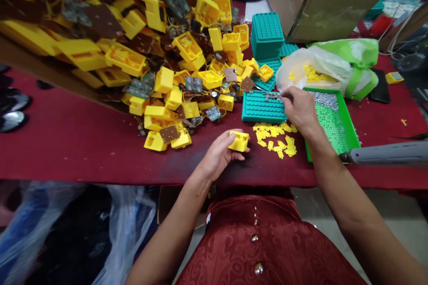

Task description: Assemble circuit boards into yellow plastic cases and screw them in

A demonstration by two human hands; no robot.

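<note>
My left hand is closed around a small yellow plastic housing, held just above the table near its front edge. Over the right end of a teal ribbed tray, my right hand has its fingers pinched together. Small metal parts lie on the tray beside those fingertips; whether one is between them is hidden. Loose flat yellow pieces are scattered on the cloth between my hands. Beside my right wrist sits a bright green tray with a heap of silvery screws at its far end.
A tipped cardboard box spills yellow housings, wires and circuit boards across the left. Behind the tray stand stacked teal trays, a plastic bag of yellow pieces and an open carton. A grey screwdriver-like tool juts in from the right.
</note>
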